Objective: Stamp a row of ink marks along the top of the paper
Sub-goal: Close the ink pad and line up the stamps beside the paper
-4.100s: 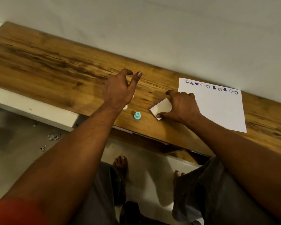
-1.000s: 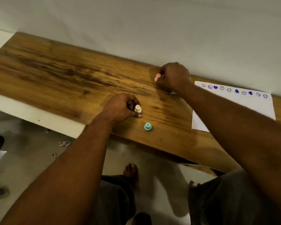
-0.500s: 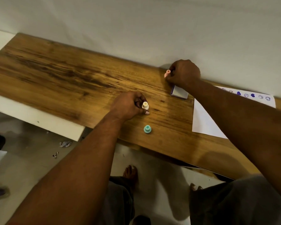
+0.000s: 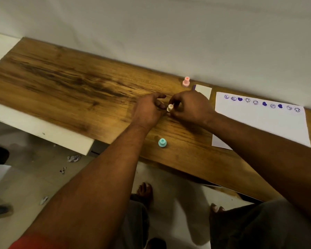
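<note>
paper [image 4: 262, 126] right on table [image 4: 61, 90] | ink pad [image 4: 203, 91] left of it | stamps [image 4: 162, 142] further left

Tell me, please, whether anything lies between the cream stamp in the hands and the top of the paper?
Nothing visible blocks it. The cream stamp sits between the left hand and right hand. The ink pad and pink stamp lie farther back, the teal stamp nearer; the paper is to the right.

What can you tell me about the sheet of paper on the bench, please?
The paper is a plain white sheet lying flat on the wooden bench, at its right end close to the wall. A row of ten purple ink marks runs along its top edge: mostly small round faces, with three solid hearts among them. The rest is blank. The right forearm crosses over its lower left corner; neither hand touches it.
</note>
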Demonstrator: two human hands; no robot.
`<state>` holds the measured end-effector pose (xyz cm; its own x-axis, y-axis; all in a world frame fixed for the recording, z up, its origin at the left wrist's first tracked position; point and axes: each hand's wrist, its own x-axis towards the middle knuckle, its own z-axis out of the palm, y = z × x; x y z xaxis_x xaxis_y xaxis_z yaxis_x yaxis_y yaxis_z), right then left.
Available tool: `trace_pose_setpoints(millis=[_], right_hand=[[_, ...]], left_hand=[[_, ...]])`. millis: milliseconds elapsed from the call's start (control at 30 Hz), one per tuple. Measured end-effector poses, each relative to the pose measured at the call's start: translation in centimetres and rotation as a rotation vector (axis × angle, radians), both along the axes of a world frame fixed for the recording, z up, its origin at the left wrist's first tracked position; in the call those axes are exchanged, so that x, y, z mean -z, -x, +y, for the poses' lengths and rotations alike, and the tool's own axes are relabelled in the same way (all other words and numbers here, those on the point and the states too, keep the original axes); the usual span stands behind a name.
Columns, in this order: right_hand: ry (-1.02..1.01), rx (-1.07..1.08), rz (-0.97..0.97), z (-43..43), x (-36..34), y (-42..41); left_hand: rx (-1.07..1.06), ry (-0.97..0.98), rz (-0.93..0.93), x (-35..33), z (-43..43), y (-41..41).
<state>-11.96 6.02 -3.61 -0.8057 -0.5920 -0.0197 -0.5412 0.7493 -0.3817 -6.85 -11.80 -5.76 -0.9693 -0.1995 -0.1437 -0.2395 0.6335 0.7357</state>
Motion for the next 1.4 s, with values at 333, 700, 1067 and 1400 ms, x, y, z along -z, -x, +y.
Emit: trace_pose_setpoints(millis=[333,700,1067,1400], right_hand=[[-0.059,0.355,0.082,0.3,0.4,4.9],[-0.099,0.361,0.122,0.7,-0.6,5.2],[-0.056,-0.355,-0.059,0.5,-2.0,-7.1],[-0.059,0.153,0.036,0.2,-0.2,0.4]], left_hand=[[-0.009,0.021,-0.037,-0.1,-0.8,-0.1],[0.017,0.061,-0.077,0.0,-1.5,-0.5],[-0.012,0.050,-0.066,-0.1,-2.1,-1.3],[-0.009,0.088,-0.068,0.2,-2.2,-1.1]])
